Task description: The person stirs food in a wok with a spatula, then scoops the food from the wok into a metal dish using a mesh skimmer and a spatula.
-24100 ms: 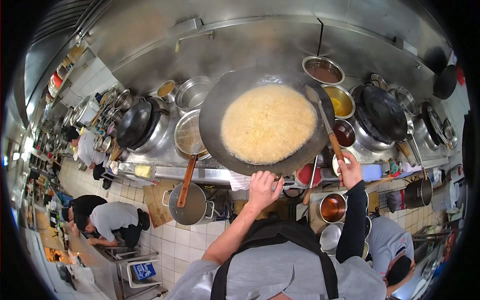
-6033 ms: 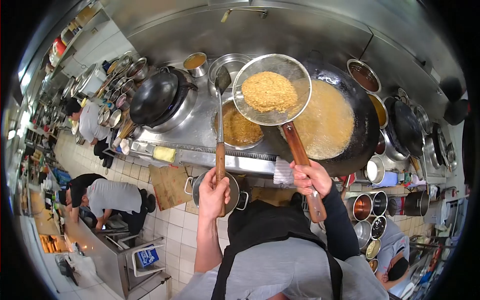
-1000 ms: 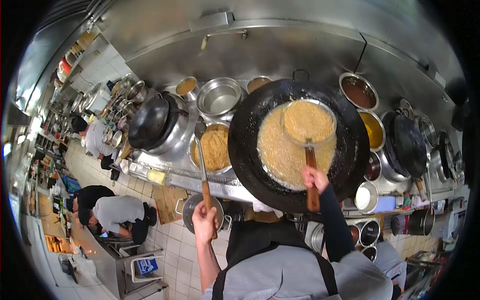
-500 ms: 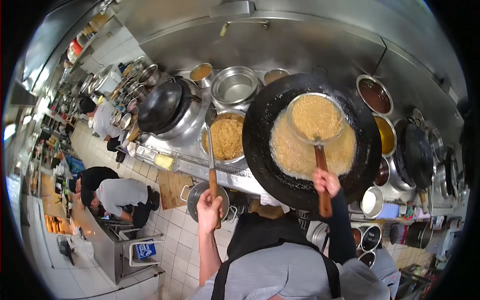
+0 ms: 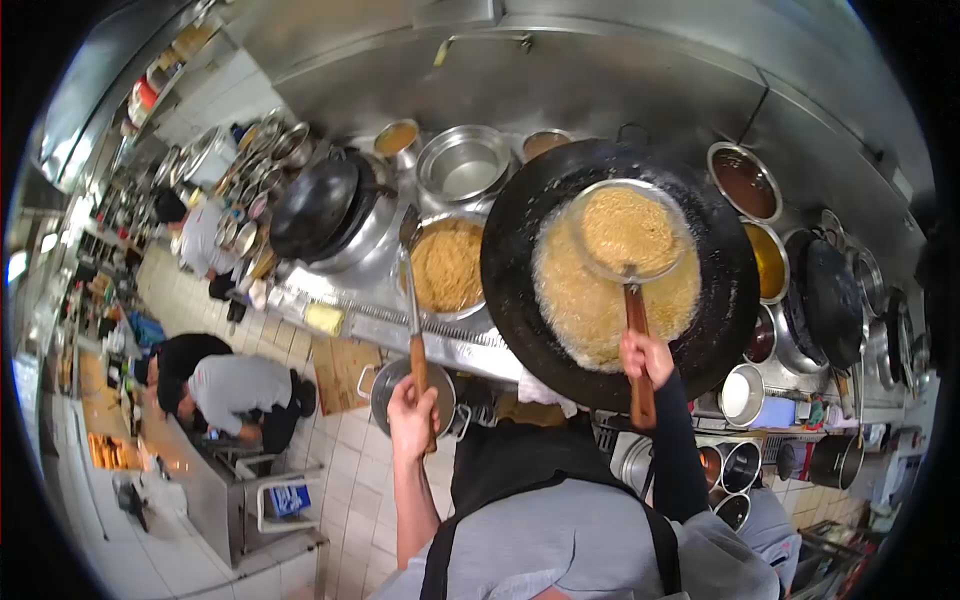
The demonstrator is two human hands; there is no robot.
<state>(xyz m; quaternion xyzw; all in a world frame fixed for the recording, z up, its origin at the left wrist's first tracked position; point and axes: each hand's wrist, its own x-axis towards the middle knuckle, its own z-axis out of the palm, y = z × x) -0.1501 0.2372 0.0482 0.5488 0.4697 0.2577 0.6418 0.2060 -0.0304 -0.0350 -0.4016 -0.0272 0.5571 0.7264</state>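
My right hand is closed round the wooden handle of a wire strainer. Golden crumbly food lies in the strainer, which is over the foaming oil in a large black wok. My left hand grips the wooden handle of a ladle, whose dark head is at the left rim of a metal bowl. Golden food fills that bowl, left of the wok.
A second black wok is at the left, another at the right. Pots of brown sauce and yellow liquid are right of the large wok. A stockpot is below my left hand. People bend at a left counter.
Since half a second ago the whole view has shifted slightly. More of the food in the strainer appears gathered in the middle. Compared with six seconds ago, the strainer is lower, over the wok.
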